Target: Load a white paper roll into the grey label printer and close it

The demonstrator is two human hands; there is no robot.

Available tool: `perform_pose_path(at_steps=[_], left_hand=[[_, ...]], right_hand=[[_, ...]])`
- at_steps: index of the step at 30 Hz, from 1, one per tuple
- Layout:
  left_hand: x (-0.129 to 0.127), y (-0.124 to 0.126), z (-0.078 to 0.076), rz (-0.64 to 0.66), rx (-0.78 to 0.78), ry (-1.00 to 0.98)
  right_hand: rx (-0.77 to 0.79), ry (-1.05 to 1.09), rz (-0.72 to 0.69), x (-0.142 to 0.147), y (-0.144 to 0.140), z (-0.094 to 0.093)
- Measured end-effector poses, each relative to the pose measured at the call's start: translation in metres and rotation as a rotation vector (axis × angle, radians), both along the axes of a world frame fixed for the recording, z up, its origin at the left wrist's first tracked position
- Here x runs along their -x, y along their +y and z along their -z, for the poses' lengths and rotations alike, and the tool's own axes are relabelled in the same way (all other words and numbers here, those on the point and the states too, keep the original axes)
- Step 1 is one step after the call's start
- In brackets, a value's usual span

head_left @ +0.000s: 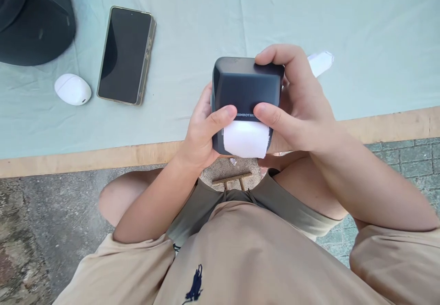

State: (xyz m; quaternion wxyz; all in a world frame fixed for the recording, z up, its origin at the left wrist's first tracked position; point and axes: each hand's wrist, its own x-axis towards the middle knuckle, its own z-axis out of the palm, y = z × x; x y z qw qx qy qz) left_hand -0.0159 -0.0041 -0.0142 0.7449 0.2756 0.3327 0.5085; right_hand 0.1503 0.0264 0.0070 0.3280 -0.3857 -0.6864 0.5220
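Note:
Between my two hands is a dark label printer with a brand name along its lower front. White label paper sticks out at the end facing me. My left hand grips the printer's left side, its thumb on the front near the lettering. On the other side my right hand holds on, with the thumb by the lettering and the index finger over the far top edge. The remaining fingers of both hands are partly hidden behind the printer.
A phone lies on the pale cloth to the left. Beside it sit a white rounded case and a black zippered bag. A white strip lies behind my right hand. The table's wooden edge runs in front of me.

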Motion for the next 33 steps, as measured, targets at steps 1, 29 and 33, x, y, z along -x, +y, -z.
perform_pose_path(at_steps=[1, 29, 33], left_hand=[[-0.001, 0.000, 0.001, -0.008, -0.010, -0.008], [-0.003, 0.005, -0.001, 0.001, 0.012, -0.097], [-0.001, 0.002, 0.003, 0.033, -0.026, 0.015]], right_hand=[[-0.008, 0.001, -0.008, -0.001, 0.001, 0.002], [-0.482, -0.235, 0.250, -0.017, 0.004, -0.020], [-0.516, -0.305, 0.538, -0.009, -0.002, -0.035]])
